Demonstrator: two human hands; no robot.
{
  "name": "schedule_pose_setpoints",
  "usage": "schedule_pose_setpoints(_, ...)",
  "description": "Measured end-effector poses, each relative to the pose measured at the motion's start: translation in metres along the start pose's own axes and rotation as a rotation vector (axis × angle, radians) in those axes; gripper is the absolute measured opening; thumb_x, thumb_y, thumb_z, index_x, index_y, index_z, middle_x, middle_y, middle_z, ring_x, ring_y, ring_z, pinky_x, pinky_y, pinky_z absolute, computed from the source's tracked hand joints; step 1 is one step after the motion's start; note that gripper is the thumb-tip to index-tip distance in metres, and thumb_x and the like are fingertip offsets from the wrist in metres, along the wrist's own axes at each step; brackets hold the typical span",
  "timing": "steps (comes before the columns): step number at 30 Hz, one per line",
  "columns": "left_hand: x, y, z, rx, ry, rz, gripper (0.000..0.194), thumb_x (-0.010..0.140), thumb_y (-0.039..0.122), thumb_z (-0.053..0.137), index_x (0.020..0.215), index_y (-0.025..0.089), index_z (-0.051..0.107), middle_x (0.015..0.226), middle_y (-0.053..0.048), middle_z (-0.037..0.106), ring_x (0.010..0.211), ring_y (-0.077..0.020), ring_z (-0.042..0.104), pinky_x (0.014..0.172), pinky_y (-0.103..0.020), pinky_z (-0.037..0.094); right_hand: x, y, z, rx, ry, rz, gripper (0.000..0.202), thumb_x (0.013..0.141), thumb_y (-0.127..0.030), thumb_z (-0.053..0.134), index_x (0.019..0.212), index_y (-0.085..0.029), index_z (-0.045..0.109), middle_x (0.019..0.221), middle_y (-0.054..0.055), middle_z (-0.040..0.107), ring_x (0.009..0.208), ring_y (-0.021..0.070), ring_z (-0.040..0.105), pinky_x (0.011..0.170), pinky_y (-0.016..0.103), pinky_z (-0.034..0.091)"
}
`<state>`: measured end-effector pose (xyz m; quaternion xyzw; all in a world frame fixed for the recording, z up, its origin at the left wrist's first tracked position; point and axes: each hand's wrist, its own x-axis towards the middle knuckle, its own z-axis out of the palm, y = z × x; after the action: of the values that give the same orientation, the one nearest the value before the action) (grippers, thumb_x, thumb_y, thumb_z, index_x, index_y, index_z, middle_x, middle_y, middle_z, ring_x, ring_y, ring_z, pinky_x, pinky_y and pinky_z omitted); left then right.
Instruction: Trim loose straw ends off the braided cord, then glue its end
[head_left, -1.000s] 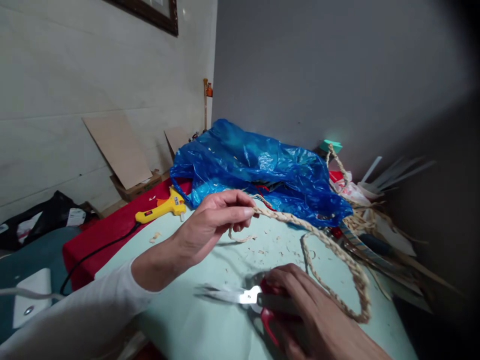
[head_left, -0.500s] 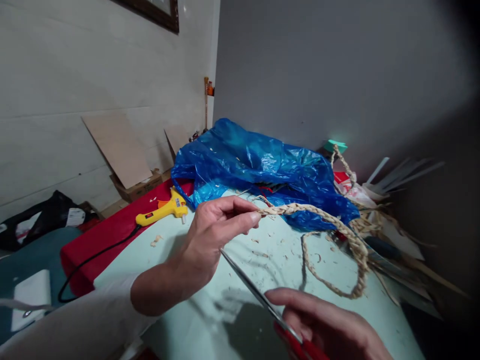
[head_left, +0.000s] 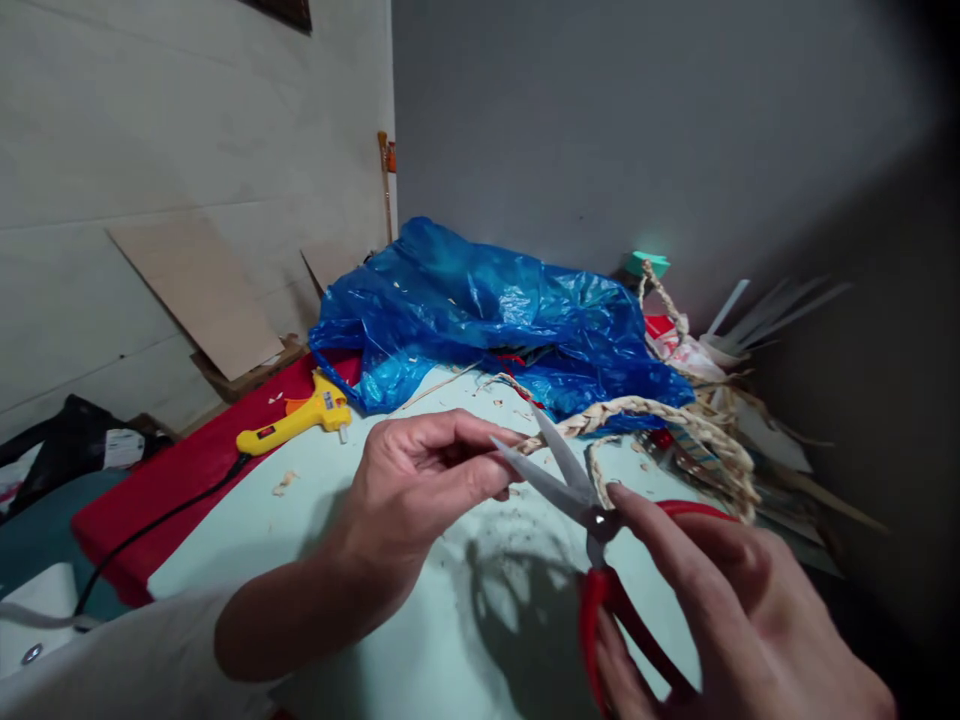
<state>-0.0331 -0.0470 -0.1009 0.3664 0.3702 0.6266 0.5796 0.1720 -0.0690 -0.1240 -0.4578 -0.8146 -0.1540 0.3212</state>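
Between its thumb and fingers, my left hand (head_left: 427, 490) pinches one end of a braided straw cord (head_left: 637, 406). The cord arches to the right and curves down behind my right hand (head_left: 735, 610). Red-handled scissors (head_left: 599, 522) are in my right hand, their blades spread apart. The blade tips lie close to the cord beside my left fingertips, one blade crossing in front of it. Part of the cord's loop is hidden by my right hand.
A yellow glue gun (head_left: 296, 420) lies on the left by a red cloth (head_left: 142, 510). Behind is a crumpled blue plastic bag (head_left: 480, 300). Loose straw (head_left: 757, 440) is piled at the right. Scraps dot the pale green tabletop (head_left: 405, 650).
My right hand has risen toward my left hand, and the scissors have gone from closed to spread, their blades now at the cord. The view has shifted slightly right.
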Motion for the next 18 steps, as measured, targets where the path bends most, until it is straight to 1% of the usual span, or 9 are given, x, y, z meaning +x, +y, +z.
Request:
schedule_pose_setpoints(2, -0.001, -0.002, 0.001, 0.007, -0.012, -0.002, 0.017, 0.071, 0.007, 0.076, 0.075, 0.022, 0.082, 0.07, 0.001, 0.073, 0.063, -0.0062, 0.064, 0.061, -0.011, 0.051, 0.0, 0.003, 0.003, -0.084, 0.025, -0.064, 0.051, 0.09, -0.04, 0.054, 0.138, -0.021, 0.05, 0.098, 0.015, 0.062, 0.077, 0.0253, 0.064, 0.045, 0.026, 0.044)
schedule_pose_setpoints(4, -0.001, -0.004, 0.001, 0.038, -0.037, 0.003, 0.015, 0.072, 0.008, 0.077, 0.075, 0.022, 0.082, 0.073, 0.001, 0.073, 0.064, -0.0061, 0.064, 0.063, -0.011, 0.051, 0.001, 0.008, 0.005, -0.144, 0.037, -0.104, 0.05, 0.091, -0.043, 0.051, 0.135, -0.018, 0.05, 0.098, 0.016, 0.061, 0.078, 0.0258, 0.062, 0.045, 0.026, 0.042)
schedule_pose_setpoints(8, -0.001, -0.006, 0.001, 0.113, -0.09, 0.048, 0.012, 0.075, 0.011, 0.077, 0.073, 0.021, 0.082, 0.074, 0.001, 0.072, 0.068, -0.0072, 0.064, 0.066, -0.011, 0.052, 0.004, 0.011, 0.006, -0.237, 0.066, -0.153, 0.05, 0.092, -0.036, 0.052, 0.136, -0.014, 0.05, 0.093, 0.015, 0.059, 0.075, 0.0239, 0.058, 0.051, 0.028, 0.041)
schedule_pose_setpoints(11, -0.002, -0.007, 0.001, 0.155, -0.103, 0.08, 0.013, 0.076, 0.011, 0.077, 0.076, 0.022, 0.083, 0.079, 0.001, 0.075, 0.075, -0.0089, 0.066, 0.07, -0.012, 0.053, 0.006, 0.008, 0.007, -0.246, 0.08, -0.16, 0.054, 0.091, -0.033, 0.053, 0.141, -0.012, 0.049, 0.09, 0.013, 0.057, 0.073, 0.0224, 0.056, 0.056, 0.03, 0.043)
schedule_pose_setpoints(14, -0.004, -0.01, 0.001, 0.152, -0.113, 0.058, 0.017, 0.075, 0.009, 0.077, 0.08, 0.025, 0.083, 0.082, 0.001, 0.076, 0.077, -0.0101, 0.068, 0.072, -0.013, 0.055, 0.006, 0.006, 0.009, -0.257, 0.097, -0.184, 0.057, 0.089, -0.031, 0.059, 0.142, -0.011, 0.049, 0.087, 0.012, 0.058, 0.071, 0.0214, 0.055, 0.061, 0.031, 0.044)
schedule_pose_setpoints(18, -0.006, -0.013, 0.002, 0.141, -0.144, 0.029, 0.017, 0.076, 0.01, 0.078, 0.079, 0.026, 0.083, 0.083, 0.002, 0.077, 0.077, -0.0093, 0.069, 0.071, -0.012, 0.054, 0.007, 0.006, 0.009, -0.283, 0.131, -0.229, 0.059, 0.088, -0.029, 0.063, 0.142, -0.008, 0.051, 0.082, 0.01, 0.059, 0.068, 0.0216, 0.055, 0.062, 0.032, 0.044)
